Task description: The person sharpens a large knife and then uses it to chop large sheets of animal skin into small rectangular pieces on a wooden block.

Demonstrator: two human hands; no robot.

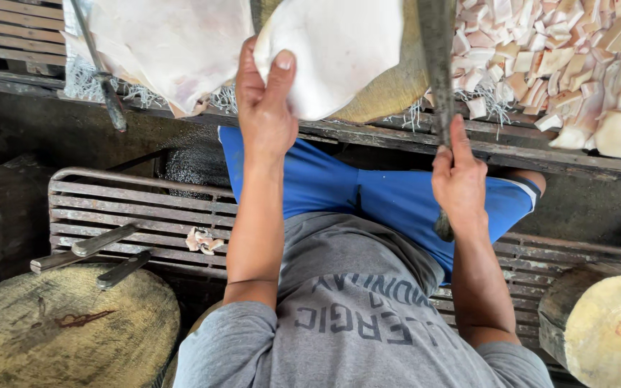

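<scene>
The left hand (264,100) is closed on the near edge of a big pale slab of pork skin (336,50), thumb on top and fingers curled underneath, holding it over a round chopping block (389,90) whose yellowish rim shows beneath the slab. The right hand (458,172) is wrapped tight around the handle of a long dark knife (436,57), forefinger stretched up along it, the blade standing upright just beside the right edge of the slab. Another pale sheet of skin (174,47) lies to the left on the wooden bench (397,136), near its front edge, on a frayed white sack (95,86). A heap of cut skin pieces (562,57) covers the bench's far right corner, and larger chunks sit at its right edge. Below the bench, the person sits in blue shorts (397,197) and a grey shirt (353,316) over a slatted metal rack (131,215). Two spare knives (98,255) rest on the rack's left end, touching a worn wooden block (66,330), with a small scrap of skin (203,241) near them. A second cut log (605,330) stands at the lower right.
</scene>
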